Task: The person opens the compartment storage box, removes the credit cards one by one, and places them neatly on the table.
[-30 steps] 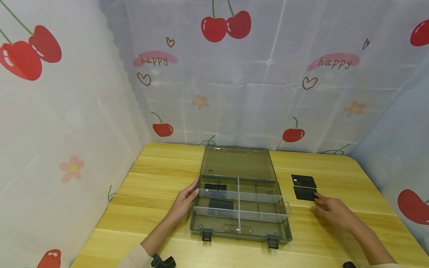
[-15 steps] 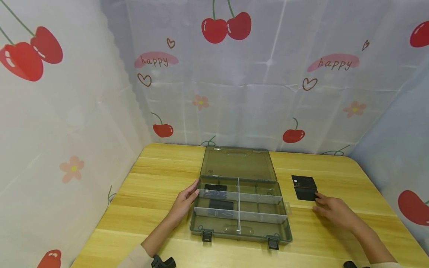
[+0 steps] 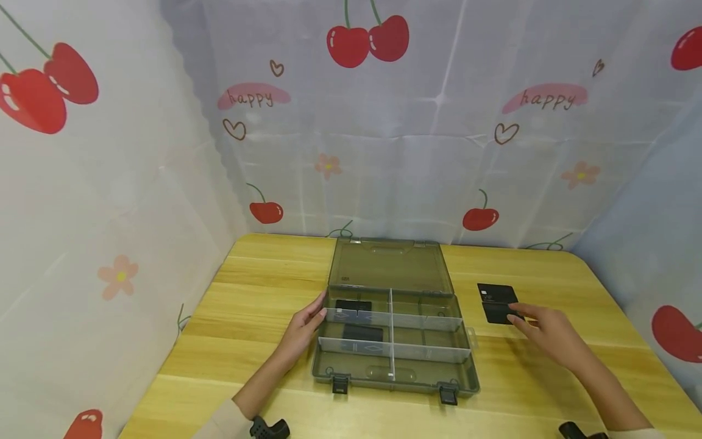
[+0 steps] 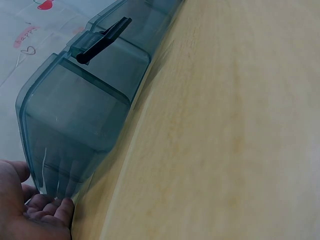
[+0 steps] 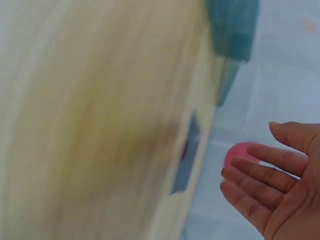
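Observation:
A smoky clear storage box [image 3: 395, 385] lies with its lid [image 3: 389, 265] folded back, divided into several compartments. My left hand [image 3: 298, 332] rests against the box's left side, fingertips right at the rim; in the left wrist view its fingers [image 4: 62, 212] touch the box corner near the table. Two black cards lie on the table right of the box: a farther card with a chip [image 3: 496, 291] and a nearer plain card [image 3: 495, 313]. Over the plain card's right end is my right hand [image 3: 551, 332], fingers extended and apart from the thumb in the right wrist view.
Two dark cards, one in the back left compartment [image 3: 353, 306] and one in the middle left compartment [image 3: 363, 333], lie inside the box. Black latches [image 3: 448, 395] hang off its front edge. A cherry-print cloth [image 3: 384, 152] stands behind the wooden table [image 3: 263, 268].
My right hand has moved slightly left and away from me, its fingertips now reaching farther over the nearer card. The left hand and the box have stayed in place.

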Available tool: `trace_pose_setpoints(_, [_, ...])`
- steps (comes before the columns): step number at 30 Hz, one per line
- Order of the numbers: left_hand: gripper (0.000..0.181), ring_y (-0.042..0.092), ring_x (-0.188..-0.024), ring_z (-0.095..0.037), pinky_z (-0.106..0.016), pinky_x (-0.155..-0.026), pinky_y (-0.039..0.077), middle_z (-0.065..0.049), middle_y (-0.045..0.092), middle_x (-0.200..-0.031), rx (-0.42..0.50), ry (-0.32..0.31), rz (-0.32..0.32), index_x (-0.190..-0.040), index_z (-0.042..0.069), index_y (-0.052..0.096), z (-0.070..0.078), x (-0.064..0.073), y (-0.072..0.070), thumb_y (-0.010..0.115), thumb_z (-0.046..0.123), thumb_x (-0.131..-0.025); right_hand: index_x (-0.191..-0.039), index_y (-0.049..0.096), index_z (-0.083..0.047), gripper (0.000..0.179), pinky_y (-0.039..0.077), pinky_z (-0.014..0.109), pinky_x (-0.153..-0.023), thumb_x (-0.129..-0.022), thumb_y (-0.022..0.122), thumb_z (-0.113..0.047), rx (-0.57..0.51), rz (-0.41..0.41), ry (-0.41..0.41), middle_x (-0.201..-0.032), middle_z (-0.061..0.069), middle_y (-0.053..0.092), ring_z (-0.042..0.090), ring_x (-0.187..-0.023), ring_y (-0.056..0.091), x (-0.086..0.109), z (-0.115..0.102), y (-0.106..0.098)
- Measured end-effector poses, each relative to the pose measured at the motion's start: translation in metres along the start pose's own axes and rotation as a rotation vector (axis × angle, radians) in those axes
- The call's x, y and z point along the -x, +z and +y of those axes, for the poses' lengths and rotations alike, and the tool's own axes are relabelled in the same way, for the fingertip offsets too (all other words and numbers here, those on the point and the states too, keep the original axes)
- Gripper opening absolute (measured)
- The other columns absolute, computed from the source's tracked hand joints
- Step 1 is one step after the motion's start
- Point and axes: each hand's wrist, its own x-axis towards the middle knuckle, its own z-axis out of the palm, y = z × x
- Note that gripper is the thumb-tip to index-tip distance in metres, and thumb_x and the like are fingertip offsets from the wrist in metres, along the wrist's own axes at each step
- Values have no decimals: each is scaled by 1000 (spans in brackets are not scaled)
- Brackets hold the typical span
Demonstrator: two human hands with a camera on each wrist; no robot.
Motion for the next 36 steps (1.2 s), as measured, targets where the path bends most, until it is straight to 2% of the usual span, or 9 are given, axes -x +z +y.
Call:
trace_pose_setpoints(4, [55,25,-151,-25,-42,-119,28,-5,30,-164,2,3,2,-157,7,36,0,1,0,53,25,-108,-132,64,6,41,61,46,-79,-106,58,-25,-64,8,29,-126,27,66,42,-105,68,-2,-26,-9])
trace_pose_setpoints(8, [54,25,-151,-25,-42,-119,28,-4,29,-164,0,9,-5,-157,9,35,0,1,1,51,23,-108,-135,63,2,46,62,38,-79,-107,53,-34,-164,-25,82,-125,21,69,34,-107,69,-5,-53,-19])
trace_pose_setpoints(13, [54,24,-151,-26,-42,-119,28,-7,28,-164,28,14,-10,-158,9,35,1,-1,2,52,24,-108,-138,55,10,50,60,34,-88,-108,53,-30,-435,-116,139,-127,25,66,20,-105,71,-15,-82,-24])
trace_pose_setpoints(17, [56,24,-151,-25,-40,-119,29,-6,28,-164,40,16,-16,-158,9,35,1,-2,3,53,26,-108,-141,51,11,50,58,38,-94,-108,53,-26,-578,-189,149,-132,27,62,25,-111,69,-24,-99,-24])
trace_pose_setpoints(20, [56,24,-151,-25,-39,-119,29,-6,27,-165,37,22,-22,-158,9,35,2,-2,3,52,27,-108,-141,51,11,49,56,41,-97,-108,53,-25,-612,-231,117,-132,25,63,30,-115,67,-32,-110,-23])
trace_pose_setpoints(25, [55,26,-151,-26,-41,-118,31,-7,29,-164,28,16,0,-157,9,36,4,-1,0,53,25,-108,-141,54,8,46,58,36,-95,-107,54,-24,-611,-274,62,-128,20,67,23,-111,70,-49,-133,-12])
trace_pose_setpoints(30, [55,26,-151,-28,-42,-118,31,-9,27,-164,34,19,-3,-158,8,35,4,0,-2,53,25,-108,-138,56,10,42,59,31,-90,-106,55,-18,-609,-313,48,-124,21,68,24,-108,70,-69,-154,5])
trace_pose_setpoints(36, [56,25,-151,-29,-41,-117,31,-10,26,-165,36,16,-20,-158,6,33,3,0,-1,52,24,-108,-135,57,11,39,58,41,-93,-107,54,-15,-629,-384,66,-120,21,70,28,-106,70,-90,-166,26])
